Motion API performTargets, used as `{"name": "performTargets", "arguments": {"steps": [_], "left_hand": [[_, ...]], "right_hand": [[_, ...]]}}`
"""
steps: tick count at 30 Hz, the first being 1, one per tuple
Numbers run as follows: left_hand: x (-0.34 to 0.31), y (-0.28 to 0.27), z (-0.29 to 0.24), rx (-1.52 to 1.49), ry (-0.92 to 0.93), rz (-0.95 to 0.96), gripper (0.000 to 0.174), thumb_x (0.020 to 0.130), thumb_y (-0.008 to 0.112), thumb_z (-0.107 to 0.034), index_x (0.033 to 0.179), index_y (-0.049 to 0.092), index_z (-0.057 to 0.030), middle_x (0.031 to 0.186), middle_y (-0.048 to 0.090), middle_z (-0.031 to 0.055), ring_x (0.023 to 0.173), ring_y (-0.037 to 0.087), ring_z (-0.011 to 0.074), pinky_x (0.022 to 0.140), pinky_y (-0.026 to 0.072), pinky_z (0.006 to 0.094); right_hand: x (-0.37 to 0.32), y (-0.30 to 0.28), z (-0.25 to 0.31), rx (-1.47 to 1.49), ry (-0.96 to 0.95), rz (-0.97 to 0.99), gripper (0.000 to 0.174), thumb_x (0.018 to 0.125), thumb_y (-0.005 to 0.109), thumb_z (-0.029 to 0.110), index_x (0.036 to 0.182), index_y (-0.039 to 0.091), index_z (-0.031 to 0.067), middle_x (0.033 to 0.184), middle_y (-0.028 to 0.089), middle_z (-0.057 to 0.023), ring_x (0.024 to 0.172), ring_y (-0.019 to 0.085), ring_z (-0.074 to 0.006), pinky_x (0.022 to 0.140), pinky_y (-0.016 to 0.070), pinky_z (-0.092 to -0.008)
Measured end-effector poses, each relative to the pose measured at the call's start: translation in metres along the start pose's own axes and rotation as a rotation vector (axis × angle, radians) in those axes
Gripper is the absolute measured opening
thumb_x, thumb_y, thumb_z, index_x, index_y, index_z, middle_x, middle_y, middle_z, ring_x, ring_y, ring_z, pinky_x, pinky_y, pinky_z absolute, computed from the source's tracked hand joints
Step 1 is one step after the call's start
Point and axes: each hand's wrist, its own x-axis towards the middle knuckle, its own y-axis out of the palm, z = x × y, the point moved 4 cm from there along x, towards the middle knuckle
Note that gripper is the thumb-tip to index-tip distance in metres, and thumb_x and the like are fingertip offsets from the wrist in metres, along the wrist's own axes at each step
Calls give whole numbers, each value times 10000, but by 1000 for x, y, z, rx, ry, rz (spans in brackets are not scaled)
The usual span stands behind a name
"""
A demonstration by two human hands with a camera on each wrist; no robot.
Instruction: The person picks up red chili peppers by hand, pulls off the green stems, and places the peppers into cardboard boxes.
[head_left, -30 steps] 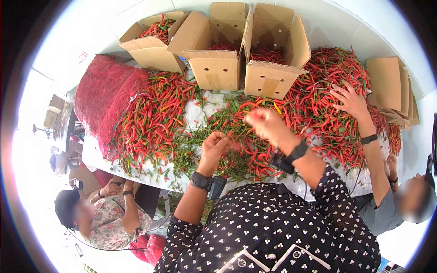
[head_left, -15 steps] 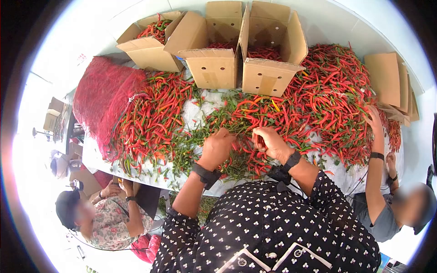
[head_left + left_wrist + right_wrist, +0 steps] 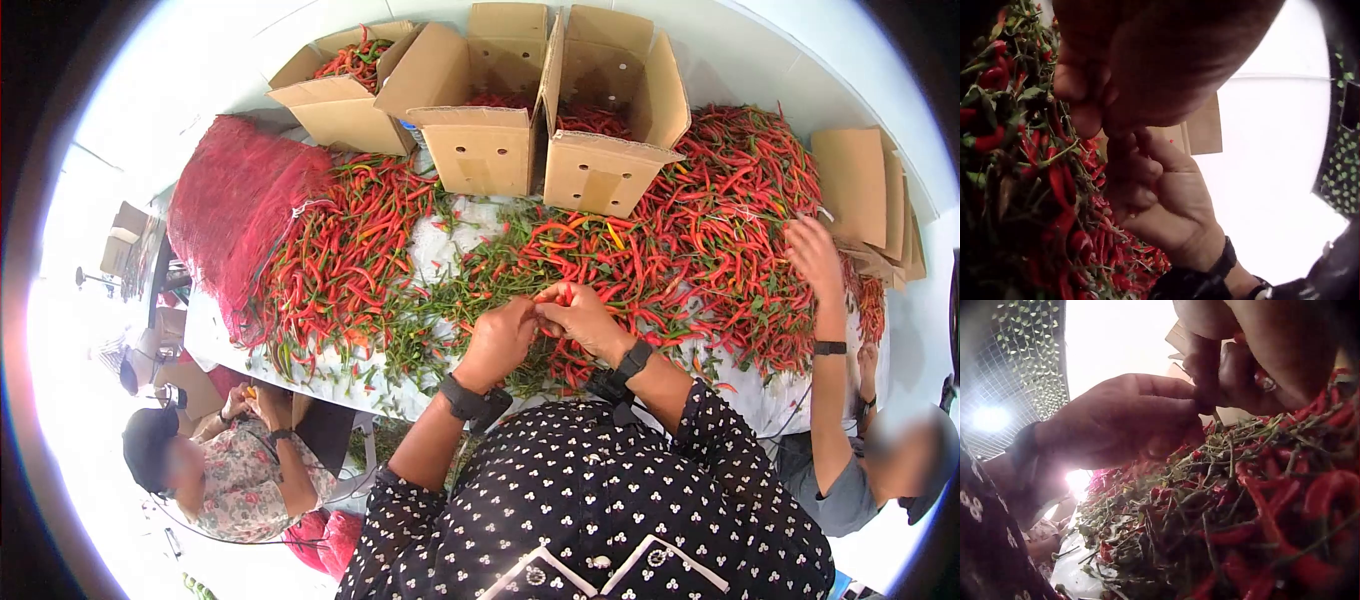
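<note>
Red chili peppers (image 3: 640, 260) with green stems lie heaped across a white-covered table (image 3: 430, 250). My left hand (image 3: 525, 318) and right hand (image 3: 555, 312) meet fingertip to fingertip above the heap's near edge. Together they pinch one red chili (image 3: 562, 293). In the right wrist view, the right hand (image 3: 1222, 369) has fingers curled round a red chili (image 3: 1263, 380), and the left hand (image 3: 1188, 409) pinches at the same spot. The left wrist view shows the left hand (image 3: 1094, 115) above and the right hand (image 3: 1141, 181) below, over chilies (image 3: 1054, 181).
Three open cardboard boxes (image 3: 480, 150) (image 3: 610, 170) (image 3: 340, 100) holding chilies stand along the far side. A red mesh sack (image 3: 235, 205) lies at the left. Loose green stems (image 3: 450, 295) cover the middle. Another person's hand (image 3: 815, 255) reaches into the heap at the right, by flat cartons (image 3: 865, 185).
My right hand came back from above the heap and joined the left hand, which moved right to meet it. The other person's hand shifted to the right edge of the heap.
</note>
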Motion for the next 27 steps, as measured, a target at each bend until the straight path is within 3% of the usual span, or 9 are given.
{"name": "performTargets", "arguments": {"steps": [11, 15, 18, 19, 20, 22, 23, 26, 27], "left_hand": [[18, 3, 10, -164, -358, -169, 174, 805, 546, -63, 944, 595, 30, 590, 582, 50, 504, 521, 84, 468, 410, 273], [34, 13, 19, -635, -507, -245, 193, 830, 506, -67, 957, 584, 56, 614, 577, 37, 516, 527, 82, 453, 409, 243], [43, 1, 41, -721, -568, -305, 194, 843, 489, -68, 958, 585, 54, 625, 576, 42, 487, 511, 84, 448, 415, 235], [47, -6, 45, -510, -576, -208, 173, 809, 514, -44, 939, 612, 14, 752, 602, 61, 603, 571, 149, 509, 457, 280], [49, -6, 47, -512, -565, -204, 173, 809, 514, -44, 939, 612, 14, 752, 602, 61, 603, 571, 149, 509, 457, 280], [56, -16, 19, 445, 106, -307, 167, 739, 554, -35, 877, 647, -50, 885, 586, 68, 776, 579, 237, 619, 478, 349], [61, -12, 20, 413, 104, -216, 191, 721, 563, -40, 848, 678, -124, 956, 559, 59, 878, 537, 287, 717, 452, 420], [67, 9, 30, 646, 145, 10, 148, 712, 596, -73, 837, 665, -113, 877, 544, 57, 862, 537, 275, 706, 437, 402], [66, 9, 29, 606, 167, -40, 104, 716, 604, -96, 811, 646, -99, 827, 522, 64, 829, 535, 266, 702, 421, 397]], "right_hand": [[11, 4, 11, 52, -257, -289, 92, 835, 590, 60, 879, 544, -6, 645, 556, -10, 480, 476, -57, 427, 369, -209], [6, 2, 18, -90, -353, -371, 78, 842, 582, 60, 888, 551, 5, 668, 565, -15, 495, 483, -53, 433, 374, -212], [5, -7, 22, 234, -395, -386, 68, 855, 571, 87, 872, 551, 24, 693, 567, -22, 509, 478, -57, 426, 351, -206], [6, -15, 18, 384, -289, -322, 78, 860, 565, 108, 853, 545, 33, 700, 565, -26, 511, 472, -63, 419, 335, -205], [6, -21, 13, 534, -176, -257, 95, 866, 559, 130, 835, 538, 42, 707, 563, -30, 512, 466, -69, 411, 319, -205], [6, -32, 8, 541, -139, -252, 146, 878, 532, 179, 787, 527, 64, 699, 556, -35, 503, 452, -87, 398, 289, -206], [6, -33, 4, 616, -67, -221, 162, 877, 526, 193, 772, 525, 69, 696, 554, -39, 504, 455, -93, 396, 288, -210], [8, -34, -2, 704, 18, -174, 191, 874, 511, 222, 756, 541, 75, 694, 552, -46, 511, 462, -106, 393, 284, -211], [7, -34, -2, 689, 40, -140, 178, 881, 501, 220, 791, 555, 76, 716, 557, -43, 518, 458, -99, 404, 288, -203]]}}
